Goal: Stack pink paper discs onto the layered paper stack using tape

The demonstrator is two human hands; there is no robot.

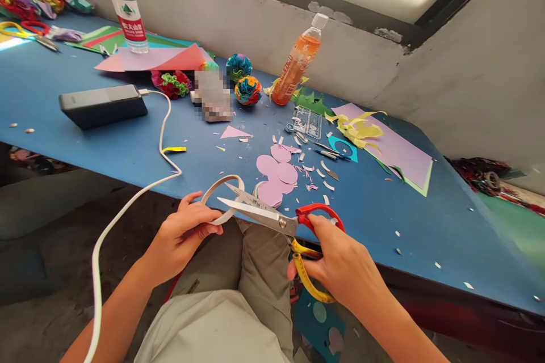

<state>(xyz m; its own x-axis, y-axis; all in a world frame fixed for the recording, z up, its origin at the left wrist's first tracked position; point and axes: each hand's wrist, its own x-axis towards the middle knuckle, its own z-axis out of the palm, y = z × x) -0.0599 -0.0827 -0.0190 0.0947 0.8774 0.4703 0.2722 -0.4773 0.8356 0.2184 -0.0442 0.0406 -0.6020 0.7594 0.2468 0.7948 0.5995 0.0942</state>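
Observation:
My left hand (185,233) pinches a pale ring (212,188), thin like a roll of tape or a paper band, near the table's front edge. In my right hand (340,261) is a pair of scissors (272,218) with one red and one yellow handle. Its blades are parted and point left, across the ring's right side. Whether the blades touch the ring I cannot tell. Just beyond the blades, several lilac paper circles (286,173) lie overlapping on the blue table (204,136). White and lilac paper scraps (321,173) are scattered beside them.
A black power bank (104,105) with a white cable (128,198) lies left; the cable hangs over the edge. An orange drink bottle (298,62) and a water bottle (130,20) stand at the back. Ruffled paper balls (248,91), pens (330,153) and coloured paper sheets (400,150) lie around.

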